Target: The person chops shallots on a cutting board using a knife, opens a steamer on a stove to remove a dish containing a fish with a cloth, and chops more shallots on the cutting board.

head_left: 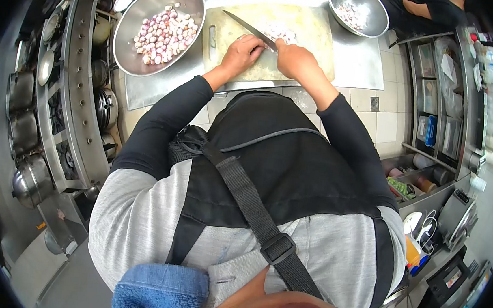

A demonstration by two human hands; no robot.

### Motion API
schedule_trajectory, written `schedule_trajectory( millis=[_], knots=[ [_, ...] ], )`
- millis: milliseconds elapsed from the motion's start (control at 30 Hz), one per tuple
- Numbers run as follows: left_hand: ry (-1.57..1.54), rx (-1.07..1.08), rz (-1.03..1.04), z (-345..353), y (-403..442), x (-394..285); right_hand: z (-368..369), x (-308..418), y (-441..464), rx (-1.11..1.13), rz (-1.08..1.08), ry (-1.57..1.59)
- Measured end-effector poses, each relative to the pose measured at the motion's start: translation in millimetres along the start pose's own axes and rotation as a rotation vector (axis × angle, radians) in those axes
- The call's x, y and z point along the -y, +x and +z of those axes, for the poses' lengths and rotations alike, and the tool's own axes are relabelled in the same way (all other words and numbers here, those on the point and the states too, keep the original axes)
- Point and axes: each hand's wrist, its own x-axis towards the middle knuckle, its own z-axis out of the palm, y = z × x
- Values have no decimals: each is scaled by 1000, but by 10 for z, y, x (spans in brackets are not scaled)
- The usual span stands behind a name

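Observation:
My right hand (pixel 295 60) is wrapped round the handle of a kitchen knife (pixel 246 26), whose long dark blade slants up and left over the cutting board (pixel 317 26). Close beside the blade, my left hand (pixel 242 53) rests on the board with its fingers curled in. What those fingers press on is hidden. Chopped shallots (pixel 281 31) lie in a pile just beyond the knife. On the left, a large steel bowl (pixel 122 43) holds many whole peeled shallots (pixel 166 35).
A second steel bowl (pixel 377 26) with chopped pieces stands at the back right of the metal table (pixel 360 64). Small containers (pixel 124 1) line the back left. Another person's dark-sleeved arm (pixel 437 15) shows at upper right. A metal rack (pixel 417 80) stands right.

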Motion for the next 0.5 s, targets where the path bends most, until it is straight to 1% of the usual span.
schedule_trajectory(
  millis=[133,233,333,400,433,500],
  knots=[
    [-24,-13,12,45,-27,35,163,-94,200,15,-22,61],
    [-13,-6,3,35,-30,37,-203,69,-74,68,21,-24],
    [-24,-21,11,31,-40,21,95,26,43,70,51,10],
    [-24,-17,-4,31,-42,12,147,-34,175,78,40,20],
    [-24,-17,-10,29,-32,12,139,-52,212,81,35,23],
    [-22,-5,-22,17,-47,2,-78,59,-11,107,45,5]
  ],
)
